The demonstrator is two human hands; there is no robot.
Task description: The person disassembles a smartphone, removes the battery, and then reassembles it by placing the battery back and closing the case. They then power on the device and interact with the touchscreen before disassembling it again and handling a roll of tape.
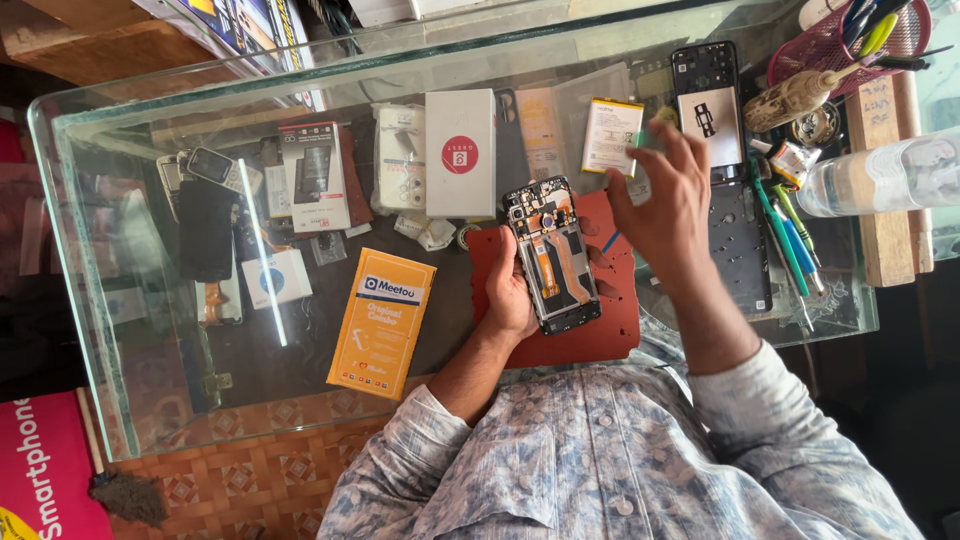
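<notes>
While we look down, our left hand (508,290) is curled around the left side of an opened black phone with its back off and an orange strip inside (553,255). The phone lies flat on a red rubber work mat (610,335) on the glass table top (120,300), close to us.

Our right hand (665,205) is raised a bit farther away and to the right of the phone. Its fingers are pinched on a small pale green bit (648,140). We cannot tell what the bit is.

Just past the right hand lies a white flat phone battery with a yellow edge (610,135). To the right of it sits a black phone back frame (715,110) with a long black plate (740,245) below it. Farther right are green and blue hand tools (790,235), a clear plastic bottle (890,175) on its side, a wooden block (885,195) and a red mesh basket with pens (850,45).

To the left of the phone stands a white box with a red round dot (460,152). Nearer to us lies an orange flat box (383,322). Far to the left are a small grey button phone (222,168) and a dark flat phone (205,230).

We wear a pale blue patterned shirt (600,460).
</notes>
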